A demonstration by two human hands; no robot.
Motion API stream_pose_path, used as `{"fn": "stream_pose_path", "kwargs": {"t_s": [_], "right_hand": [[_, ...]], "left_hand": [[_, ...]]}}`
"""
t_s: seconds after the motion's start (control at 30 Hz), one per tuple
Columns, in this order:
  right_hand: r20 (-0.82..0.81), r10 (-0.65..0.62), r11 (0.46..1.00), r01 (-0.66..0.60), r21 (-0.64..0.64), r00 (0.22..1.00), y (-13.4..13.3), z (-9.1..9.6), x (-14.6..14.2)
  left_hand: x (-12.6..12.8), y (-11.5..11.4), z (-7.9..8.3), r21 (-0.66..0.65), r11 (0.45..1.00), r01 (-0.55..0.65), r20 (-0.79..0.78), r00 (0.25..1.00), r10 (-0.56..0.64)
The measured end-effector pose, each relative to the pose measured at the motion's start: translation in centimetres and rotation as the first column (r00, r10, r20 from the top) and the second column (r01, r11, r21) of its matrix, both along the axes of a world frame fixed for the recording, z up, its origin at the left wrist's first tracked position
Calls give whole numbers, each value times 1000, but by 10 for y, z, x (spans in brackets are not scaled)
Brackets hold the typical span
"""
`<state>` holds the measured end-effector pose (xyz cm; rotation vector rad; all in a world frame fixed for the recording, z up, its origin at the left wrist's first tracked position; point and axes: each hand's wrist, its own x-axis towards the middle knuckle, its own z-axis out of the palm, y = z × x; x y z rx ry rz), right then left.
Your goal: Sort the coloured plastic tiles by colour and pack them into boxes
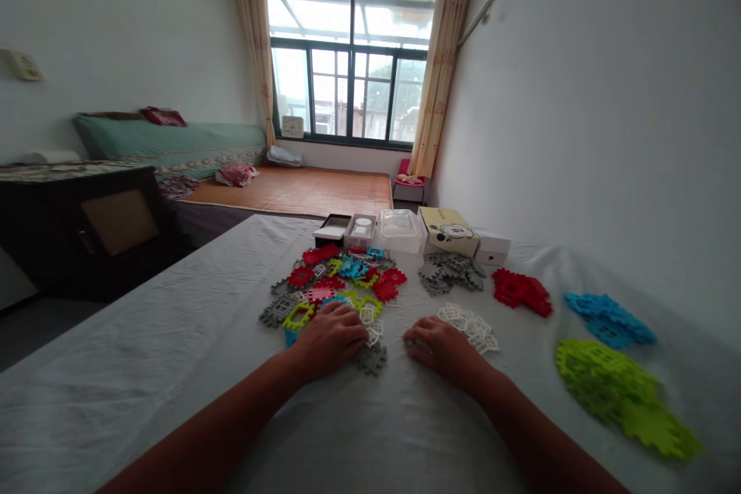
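Closest to me on the worktop [191,347], which has a wrinkled pale cloth over it, there's a lime green pile [625,394] over by the right-hand edge, flat plastic plates with chunky notched rims, stacked kinda messily. Then both hands, around the middle. Left hand [329,336] sits palm down at the near side of the mixed heap [333,289], fingers bent in a narrow grip, with a notched grey piece [370,359] poking out beside it; can't tell if it's pinching anything. Right hand [443,347] is low over the cloth just beside the white pile [472,326], thin lattice bits like tiny window frames. That grip looks narrow too, and again I can't tell if there's something in it. Past those, a blue pile [610,318] toward the right edge, then a red pile [521,292] and a grey pile [451,274], same jigsaw-style rims. Along the far edge: a lidless black box [332,241] with something flat and white in it, a small pale box [354,239] holding a round white thing, a see-through plastic tub [399,239] (contents hard to make out), a yellow box [434,224] with a cartoon face, and a plain white box [495,248].
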<state>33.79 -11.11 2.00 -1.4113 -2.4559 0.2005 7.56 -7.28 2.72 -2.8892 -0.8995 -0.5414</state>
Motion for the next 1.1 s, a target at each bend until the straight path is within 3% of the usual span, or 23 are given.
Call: {"fn": "stream_pose_path", "kwargs": {"t_s": [0.5, 0.77, 0.93, 1.1], "right_hand": [[-143, -72, 980, 43, -196, 987, -4, 10, 26], [-96, -116, 952, 83, -295, 989, -5, 14, 48], [-67, -189, 961, 170, -220, 980, 0, 19, 51], [-49, -435, 898, 437, 50, 899, 8, 13, 53]], "left_hand": [[1, 1, 0, -28, 1000, 14, -19, 1000, -14], [0, 4, -3, 14, 999, 43, 15, 999, -44], [1, 4, -5, -2, 999, 40, 17, 999, -40], [4, 0, -3, -67, 997, 43, 46, 998, -40]]}}
